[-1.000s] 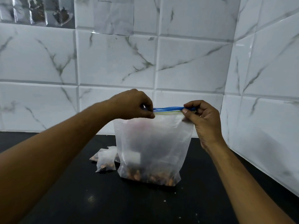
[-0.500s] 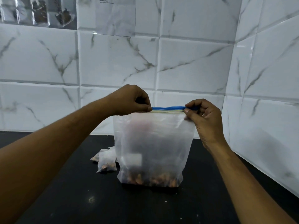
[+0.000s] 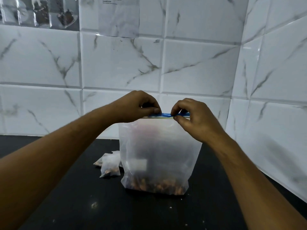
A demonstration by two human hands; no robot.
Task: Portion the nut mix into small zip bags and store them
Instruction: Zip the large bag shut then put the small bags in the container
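A large frosted zip bag [image 3: 159,151] stands upright on the black counter [image 3: 83,205], with nut mix [image 3: 156,185] lying in its bottom. Its blue zip strip [image 3: 166,115] runs along the top edge. My left hand [image 3: 137,107] pinches the strip near the left end. My right hand [image 3: 192,118] pinches the strip just right of the middle, a short gap from the left hand. Small zip bags [image 3: 110,165] with nuts in them lie on the counter to the left of the large bag.
White marble-look tiled walls [image 3: 116,63] close off the back and the right side, meeting in a corner at the right. A printed sheet [image 3: 116,15] is taped high on the back wall. Crumbs are scattered on the counter in front of the bag.
My right hand has slid left along the blue zip strip, from the right end toward the middle. My left hand has kept its pinch near the left end. The bag still stands in place.
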